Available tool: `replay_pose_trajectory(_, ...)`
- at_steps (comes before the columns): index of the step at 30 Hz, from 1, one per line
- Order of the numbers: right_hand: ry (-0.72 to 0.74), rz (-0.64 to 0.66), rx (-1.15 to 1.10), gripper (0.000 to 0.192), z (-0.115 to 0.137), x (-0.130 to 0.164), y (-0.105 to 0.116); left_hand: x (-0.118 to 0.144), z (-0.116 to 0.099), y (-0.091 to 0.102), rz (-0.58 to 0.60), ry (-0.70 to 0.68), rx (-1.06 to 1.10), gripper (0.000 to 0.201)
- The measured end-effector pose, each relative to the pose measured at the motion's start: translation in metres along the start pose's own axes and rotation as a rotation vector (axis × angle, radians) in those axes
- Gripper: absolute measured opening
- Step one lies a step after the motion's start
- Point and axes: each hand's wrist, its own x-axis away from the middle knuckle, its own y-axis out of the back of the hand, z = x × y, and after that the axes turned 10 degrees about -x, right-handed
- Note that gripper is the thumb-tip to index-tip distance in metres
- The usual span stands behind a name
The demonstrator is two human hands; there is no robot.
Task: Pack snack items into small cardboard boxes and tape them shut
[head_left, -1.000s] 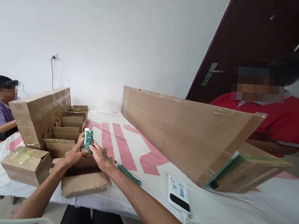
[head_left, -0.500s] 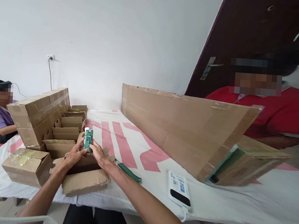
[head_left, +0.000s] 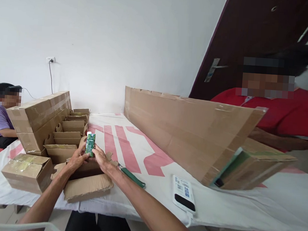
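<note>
Where the left hand (head_left: 77, 156) and right hand (head_left: 100, 157) meet over the open cardboard box (head_left: 88, 188), a small green pack (head_left: 90, 144) sits between them — both hands curled closely, clamped on its lower part from either side. Its long axis runs up the view — white end uppermost.

Green carton (head_left: 90, 144) held at an open box (head_left: 88, 187)

The left hand (head_left: 77, 156) and right hand (head_left: 100, 158) both grip it. Clockwise from the carton: cardboard panel (head_left: 187, 128) at three o'clock, green-handled tool (head_left: 133, 177) at four with white device (head_left: 183, 194) beyond, small taped box (head_left: 24, 173) at eight, stacked boxes (head_left: 35, 117) at ten.
</note>
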Motion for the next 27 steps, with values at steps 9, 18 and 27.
replay_pose_trajectory(9, 0.005, -0.053, 0.251, 0.067, 0.013, 0.010, -0.002, 0.005, -0.011, -0.002, -0.037, -0.029, -0.043, 0.095)
replay_pose_trajectory(18, 0.495, 0.048, 0.498, 0.062, 0.024, 0.063, -0.004, 0.052, -0.067, 0.001, -0.276, -0.229, -0.197, 0.057)
replay_pose_trajectory(27, 0.097, -0.274, 0.527, 0.074, 0.017, 0.075, 0.084, 0.103, -0.074, 0.052, -0.591, 0.007, -0.064, 0.061)
